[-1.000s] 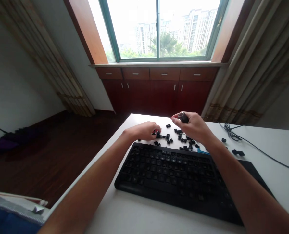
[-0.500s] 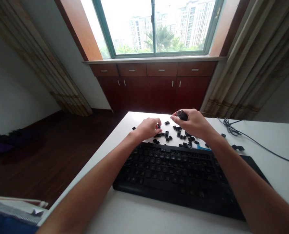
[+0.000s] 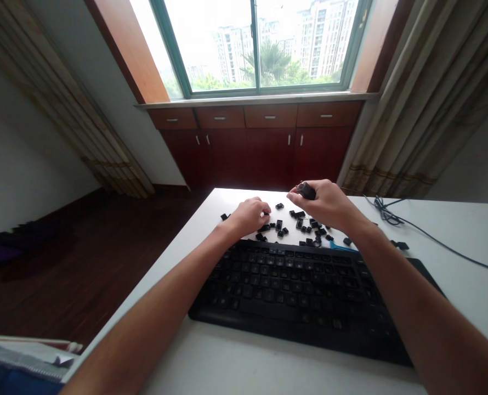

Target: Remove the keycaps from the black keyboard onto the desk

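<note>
My left hand (image 3: 250,215) is closed in a pinch on a small black keycap (image 3: 266,213), just above the white table behind the keyboard. In my right hand (image 3: 326,202) is a black-handled keycap puller (image 3: 307,191), with thin metal at its end pointing up and left. My fingers hide part of it. The black keyboard (image 3: 274,315) lies below both forearms, with some key positions bare. Loose black keycaps (image 3: 279,225) are scattered between the hands. A blue brush (image 3: 340,247) rests against the keyboard's back edge, partly hidden by my right forearm.
The white table (image 3: 252,356) carries a coiled black cable (image 3: 387,211) at its right rear. More keycaps (image 3: 401,245) lie right of my right forearm. Red-brown cabinets (image 3: 268,156) stand under the window beyond. Blue fabric (image 3: 17,376) shows at the lower left.
The whole view has shifted slightly. My left fingers have drawn closer together around the keycap. My right hand still holds the puller in nearly the same place.
</note>
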`<state>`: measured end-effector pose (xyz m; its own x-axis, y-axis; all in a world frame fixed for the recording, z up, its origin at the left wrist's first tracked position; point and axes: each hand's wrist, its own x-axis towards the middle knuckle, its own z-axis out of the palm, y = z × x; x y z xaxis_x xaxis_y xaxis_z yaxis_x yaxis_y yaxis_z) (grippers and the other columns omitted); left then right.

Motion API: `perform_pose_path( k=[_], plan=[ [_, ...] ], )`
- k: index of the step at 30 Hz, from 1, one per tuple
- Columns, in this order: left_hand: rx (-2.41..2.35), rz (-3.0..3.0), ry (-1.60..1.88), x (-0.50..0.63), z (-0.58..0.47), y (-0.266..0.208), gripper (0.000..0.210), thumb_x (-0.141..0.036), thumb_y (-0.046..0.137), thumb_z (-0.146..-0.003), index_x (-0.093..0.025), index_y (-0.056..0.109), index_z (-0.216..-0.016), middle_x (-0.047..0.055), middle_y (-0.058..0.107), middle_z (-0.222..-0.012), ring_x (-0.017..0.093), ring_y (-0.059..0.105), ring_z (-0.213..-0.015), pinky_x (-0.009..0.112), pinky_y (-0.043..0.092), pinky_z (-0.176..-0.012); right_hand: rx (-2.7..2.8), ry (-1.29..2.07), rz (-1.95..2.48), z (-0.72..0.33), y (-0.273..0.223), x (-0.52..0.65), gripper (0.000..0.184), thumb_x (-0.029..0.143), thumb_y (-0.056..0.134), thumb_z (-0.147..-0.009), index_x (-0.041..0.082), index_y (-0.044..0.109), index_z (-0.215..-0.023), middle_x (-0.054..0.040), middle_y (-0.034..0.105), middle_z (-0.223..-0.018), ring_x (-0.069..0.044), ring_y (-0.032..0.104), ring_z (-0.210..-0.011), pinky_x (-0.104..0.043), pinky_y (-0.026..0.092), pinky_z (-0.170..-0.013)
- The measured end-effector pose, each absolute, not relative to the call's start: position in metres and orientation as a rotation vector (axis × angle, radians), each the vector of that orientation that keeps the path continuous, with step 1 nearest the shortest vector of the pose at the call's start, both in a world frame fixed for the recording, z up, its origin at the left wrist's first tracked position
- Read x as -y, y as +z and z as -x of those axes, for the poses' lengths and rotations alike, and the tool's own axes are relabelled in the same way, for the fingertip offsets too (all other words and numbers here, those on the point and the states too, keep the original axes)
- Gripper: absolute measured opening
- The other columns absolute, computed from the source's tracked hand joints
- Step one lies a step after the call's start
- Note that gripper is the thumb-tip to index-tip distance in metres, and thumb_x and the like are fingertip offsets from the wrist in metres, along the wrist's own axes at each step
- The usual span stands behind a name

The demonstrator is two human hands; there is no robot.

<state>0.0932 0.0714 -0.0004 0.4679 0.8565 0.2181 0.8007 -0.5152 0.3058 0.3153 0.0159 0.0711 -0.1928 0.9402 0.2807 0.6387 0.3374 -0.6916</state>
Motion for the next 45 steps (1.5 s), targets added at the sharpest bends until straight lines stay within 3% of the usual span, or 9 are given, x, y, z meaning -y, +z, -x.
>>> perform_pose_path(
  k=[7, 11, 16, 21, 26, 30, 37, 45],
  plan=[
    [-1.376, -2.401, 0.570, -0.070, -0.095, 0.003, 0.013, -0.021, 0.065, -0.077, -0.021, 0.077, -0.080, 0.003, 0.073, -0.077, 0.020, 0.066, -0.074, 0.034, 0.053, -0.080, 1.943, 0.567, 1.374, -0.317, 0.070, -0.016, 0.026, 0.041, 0.063, -0.085, 0.019, 0.076, -0.086, -0.0010, 0.064, -0.064, -0.013, 0.052, -0.056, -0.025, 0.035, -0.048],
    [-1.288, -2.178, 0.628, -0.071, -0.090, 0.007, 0.016, -0.030, 0.069, -0.079, -0.019, 0.078, -0.087, 0.005, 0.076, -0.085, 0.020, 0.069, -0.078, 0.034, 0.057, -0.078, 1.947, 0.577, 1.394, -0.319, 0.070, -0.017, 0.029, 0.044, 0.064, -0.085, 0.018, 0.075, -0.083, -0.0018, 0.064, -0.064, -0.014, 0.052, -0.056, -0.026, 0.035, -0.048],
    [-1.078, -1.855, 0.639, -0.073, -0.080, 0.017, 0.039, -0.048, 0.068, -0.087, -0.018, 0.074, -0.111, 0.010, 0.076, -0.102, 0.018, 0.071, -0.085, 0.033, 0.061, -0.080, 1.974, 0.637, 1.429, -0.321, 0.070, -0.017, 0.028, 0.044, 0.064, -0.085, 0.018, 0.076, -0.086, -0.0026, 0.066, -0.067, -0.014, 0.054, -0.058, -0.025, 0.037, -0.048],
    [-0.860, -1.588, 0.656, -0.069, -0.076, 0.023, 0.035, -0.039, 0.063, -0.095, -0.019, 0.069, -0.123, 0.014, 0.073, -0.115, 0.016, 0.071, -0.092, 0.030, 0.060, -0.086, 2.034, 0.797, 1.345, -0.322, 0.068, -0.017, 0.030, 0.045, 0.067, -0.083, 0.020, 0.076, -0.097, -0.0005, 0.065, -0.068, -0.013, 0.052, -0.057, -0.024, 0.038, -0.046],
    [-0.680, -1.203, 0.654, -0.062, -0.082, 0.028, 0.025, -0.025, 0.074, -0.087, -0.015, 0.075, -0.111, 0.012, 0.074, -0.102, 0.014, 0.070, -0.081, 0.024, 0.060, -0.077, 2.094, 0.832, 1.215, -0.319, 0.069, -0.014, 0.032, 0.041, 0.073, -0.079, 0.021, 0.074, -0.103, 0.0012, 0.065, -0.074, -0.012, 0.053, -0.060, -0.022, 0.040, -0.048],
    [-0.624, -1.093, 0.635, -0.060, -0.087, 0.030, 0.025, -0.018, 0.075, -0.087, -0.013, 0.075, -0.111, 0.010, 0.074, -0.097, 0.012, 0.070, -0.078, 0.019, 0.059, -0.074, 2.105, 0.790, 1.209, -0.316, 0.068, -0.012, 0.030, 0.036, 0.074, -0.079, 0.022, 0.071, -0.105, 0.0011, 0.068, -0.080, -0.012, 0.057, -0.064, -0.022, 0.043, -0.053],
    [-0.590, -1.090, 0.632, -0.059, -0.088, 0.031, 0.029, -0.018, 0.077, -0.086, -0.010, 0.074, -0.113, 0.012, 0.074, -0.099, 0.012, 0.071, -0.080, 0.018, 0.059, -0.075, 2.110, 0.708, 1.203, -0.314, 0.066, -0.013, 0.022, 0.035, 0.075, -0.078, 0.023, 0.070, -0.095, 0.0038, 0.067, -0.076, -0.011, 0.054, -0.061, -0.021, 0.041, -0.052],
    [-0.689, -1.034, 0.781, -0.063, -0.089, 0.027, 0.027, -0.013, 0.079, -0.082, -0.010, 0.075, -0.108, 0.012, 0.074, -0.105, 0.014, 0.072, -0.084, 0.022, 0.061, -0.079, 2.083, 0.566, 1.198, -0.316, 0.063, -0.015, 0.024, 0.042, 0.074, -0.080, 0.021, 0.068, -0.090, 0.0018, 0.068, -0.074, -0.012, 0.055, -0.061, -0.023, 0.039, -0.052]
  ],
)
